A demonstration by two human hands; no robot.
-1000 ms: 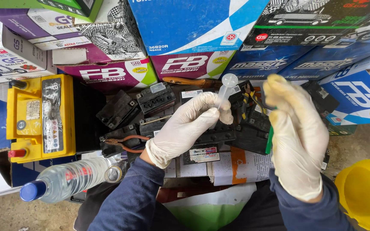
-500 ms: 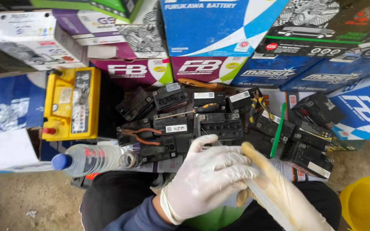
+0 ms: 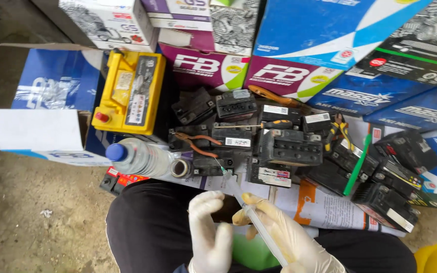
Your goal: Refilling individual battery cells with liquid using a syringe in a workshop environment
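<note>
Stacked printed cardboard boxes back a heap of small black batteries; gloved right hand curls its fingers round a clear plastic syringe, tip toward the heap; gloved left hand hangs loosely open beside it, holding nothing.

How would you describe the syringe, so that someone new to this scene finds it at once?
Start at the yellow battery on the left, then go down and right, past the lying water bottle, to the gloved hands. The right hand holds the syringe: a thin clear tube pointing diagonally up toward the small black batteries, the only transparent tool there.
</note>
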